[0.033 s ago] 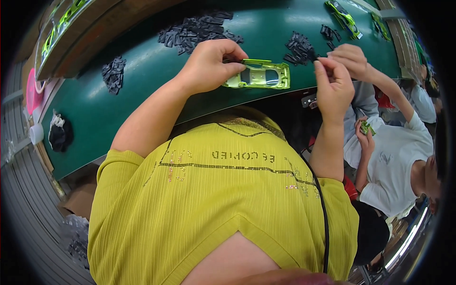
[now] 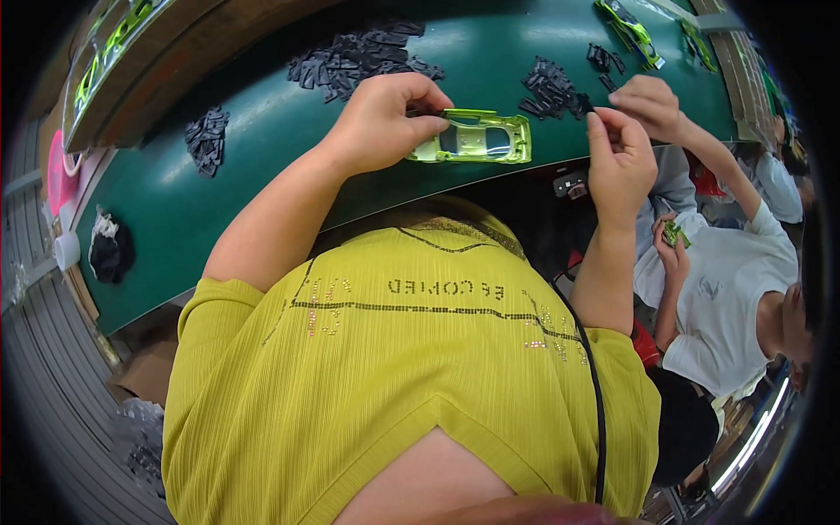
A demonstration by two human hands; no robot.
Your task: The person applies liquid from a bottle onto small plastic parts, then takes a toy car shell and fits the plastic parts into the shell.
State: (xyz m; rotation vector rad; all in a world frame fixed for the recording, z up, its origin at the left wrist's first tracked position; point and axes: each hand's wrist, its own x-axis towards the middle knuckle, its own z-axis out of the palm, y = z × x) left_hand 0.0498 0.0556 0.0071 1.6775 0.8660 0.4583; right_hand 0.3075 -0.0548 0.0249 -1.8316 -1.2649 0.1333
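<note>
My left hand [image 2: 385,121] pinches the left end of a shiny lime-green toy car body [image 2: 495,143], with thumb and fingers at its rim. The shell is held level just above the near edge of the green table, its open inside facing up. My right hand [image 2: 623,166] is closed, thumb against forefinger, on a small black plastic part [image 2: 584,104]. That part is at the right side of a small pile of similar black parts [image 2: 551,86]. A co-worker's hand [image 2: 649,103] reaches over the table just beyond my right hand.
A larger heap of black parts [image 2: 359,61] lies at the back, with smaller heaps at left [image 2: 206,140] and right [image 2: 602,58]. Green toy cars [image 2: 632,33] stand far right. A cardboard box [image 2: 175,79] borders the far left. The co-worker [image 2: 726,289] sits close on my right.
My right hand has shifted slightly right, and the black part at its fingertips shows more clearly. The co-worker's hand has moved a little. My left hand keeps its hold on the car body.
</note>
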